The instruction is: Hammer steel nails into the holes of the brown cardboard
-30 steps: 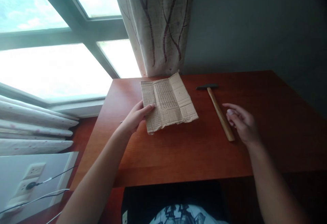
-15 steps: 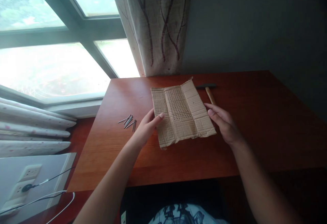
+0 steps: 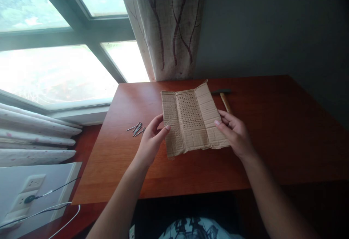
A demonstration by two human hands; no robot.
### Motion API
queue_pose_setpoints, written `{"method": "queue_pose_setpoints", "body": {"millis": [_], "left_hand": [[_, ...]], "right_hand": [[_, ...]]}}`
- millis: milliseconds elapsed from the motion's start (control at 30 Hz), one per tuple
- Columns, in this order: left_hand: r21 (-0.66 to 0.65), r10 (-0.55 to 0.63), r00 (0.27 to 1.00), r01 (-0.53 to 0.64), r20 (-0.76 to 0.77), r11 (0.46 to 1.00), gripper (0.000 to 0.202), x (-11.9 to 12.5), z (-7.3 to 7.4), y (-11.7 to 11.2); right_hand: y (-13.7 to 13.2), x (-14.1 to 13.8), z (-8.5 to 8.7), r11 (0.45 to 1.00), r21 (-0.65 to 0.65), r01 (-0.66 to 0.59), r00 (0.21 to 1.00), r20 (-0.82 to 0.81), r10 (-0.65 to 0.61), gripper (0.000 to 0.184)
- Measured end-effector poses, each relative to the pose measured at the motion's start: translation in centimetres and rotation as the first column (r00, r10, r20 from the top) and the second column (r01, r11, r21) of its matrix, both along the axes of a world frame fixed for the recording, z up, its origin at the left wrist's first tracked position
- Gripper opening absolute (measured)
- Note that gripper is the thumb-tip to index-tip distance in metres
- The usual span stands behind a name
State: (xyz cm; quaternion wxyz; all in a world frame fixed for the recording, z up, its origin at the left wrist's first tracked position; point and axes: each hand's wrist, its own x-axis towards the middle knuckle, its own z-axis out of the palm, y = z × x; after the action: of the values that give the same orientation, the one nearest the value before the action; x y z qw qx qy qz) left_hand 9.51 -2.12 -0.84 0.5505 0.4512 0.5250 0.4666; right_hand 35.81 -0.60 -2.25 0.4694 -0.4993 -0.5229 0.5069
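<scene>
At the far left, low down, a wall socket [image 3: 29,186] has a dark plug in it, and thin cables [image 3: 54,210] trail away from it. Above it lie pale rolls of fabric [image 3: 35,137], under a bright window [image 3: 54,75]. The red-brown wooden surface [image 3: 272,130] begins just right of the window sill. On its left part a small bunch of nails [image 3: 137,128] lies loosely together, near the left hand [image 3: 151,141] but apart from it.

The left hand's grip pinches the left edge of the cardboard sheet [image 3: 191,122], with the thumb on top and the fingers curled at the edge behind it. The cardboard sheet is over the middle of the surface, between the two hands. It is creased lengthwise into three panels: the middle one bears a grid of small holes, the right one a single hole, and the near edge is ragged. I cannot tell whether the sheet rests on the surface or is lifted a little off it.

Behind it a patterned curtain [image 3: 169,24] hangs down to the far edge of the surface.

The right hand [image 3: 236,135] mirrors the left: its grip pinches the sheet's right edge, thumb on top, fingers behind.

Just beyond that hand lies a hammer [image 3: 224,99], its dark head toward the wall and its wooden handle running toward the person, the near part hidden by the hand.
</scene>
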Motion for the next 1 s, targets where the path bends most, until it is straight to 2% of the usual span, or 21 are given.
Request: {"method": "queue_pose_setpoints", "body": {"millis": [100, 167, 200, 233, 267, 333, 400, 467, 533, 600, 767, 1000], "left_hand": [[0.057, 0.052, 0.971, -0.04, -0.232, 0.998, 0.057, -0.5, 0.6, -0.3], [0.227, 0.162, 0.859, -0.055, -0.487, 0.972, 0.053, -0.4, 1.7, -1.2], [0.341, 0.235, 0.759, -0.019, -0.607, 0.94, 0.05, -0.2, 2.3, -1.7], [0.435, 0.299, 0.658, 0.048, -0.691, 0.899, 0.047, 0.2, 3.0, -2.3], [0.496, 0.324, 0.588, 0.153, -0.741, 0.855, 0.044, 0.7, 3.5, -2.9], [0.494, 0.271, 0.501, 0.388, -0.822, 0.779, 0.042, 1.8, 4.1, -3.8], [0.425, 0.213, 0.418, 0.52, -0.883, 0.741, 0.041, 2.9, 4.0, -4.1], [0.361, 0.178, 0.355, 0.559, -0.918, 0.746, 0.043, 3.6, 3.5, -4.0], [0.335, 0.171, 0.325, 0.56, -0.93, 0.758, 0.045, 3.9, 2.8, -3.8], [0.339, 0.188, 0.311, 0.559, -0.932, 0.757, 0.046, 3.8, 2.3, -3.7], [0.345, 0.217, 0.279, 0.583, -0.935, 0.736, 0.046, 3.6, 1.8, -3.8], [0.344, 0.248, 0.24, 0.597, -0.938, 0.725, 0.044, 3.7, 1.6, -3.9]], "right_hand": [[0.0, 0.0, -0.3, 1.0, -0.004, 0.009, 1.0, 0.025, -0.009, 0.047], [0.1, 0.4, -0.4, 1.0, 0.009, 0.017, 0.996, 0.086, -0.018, 0.048], [0.2, 0.6, -0.3, 0.999, 0.04, 0.034, 0.99, 0.138, -0.039, 0.049], [0.1, 0.8, -0.1, 0.994, 0.096, 0.061, 0.976, 0.205, -0.079, 0.049], [0.0, 1.0, 0.3, 0.98, 0.18, 0.087, 0.949, 0.283, -0.136, 0.047], [-0.5, 0.9, 1.4, 0.917, 0.393, 0.076, 0.859, 0.441, -0.26, 0.038], [-1.3, 0.3, 2.6, 0.833, 0.547, -0.079, 0.751, 0.582, -0.311, 0.031], [-2.0, -0.6, 3.4, 0.778, 0.562, -0.282, 0.662, 0.701, -0.267, 0.032], [-2.5, -1.5, 3.5, 0.757, 0.515, -0.401, 0.593, 0.776, -0.215, 0.034], [-2.7, -2.0, 3.2, 0.76, 0.481, -0.438, 0.554, 0.81, -0.193, 0.035], [-2.7, -2.1, 2.0, 0.769, 0.482, -0.421, 0.527, 0.82, -0.225, 0.034], [-3.0, -2.2, 2.1, 0.764, 0.483, -0.428, 0.51, 0.827, -0.236, 0.032]]}}
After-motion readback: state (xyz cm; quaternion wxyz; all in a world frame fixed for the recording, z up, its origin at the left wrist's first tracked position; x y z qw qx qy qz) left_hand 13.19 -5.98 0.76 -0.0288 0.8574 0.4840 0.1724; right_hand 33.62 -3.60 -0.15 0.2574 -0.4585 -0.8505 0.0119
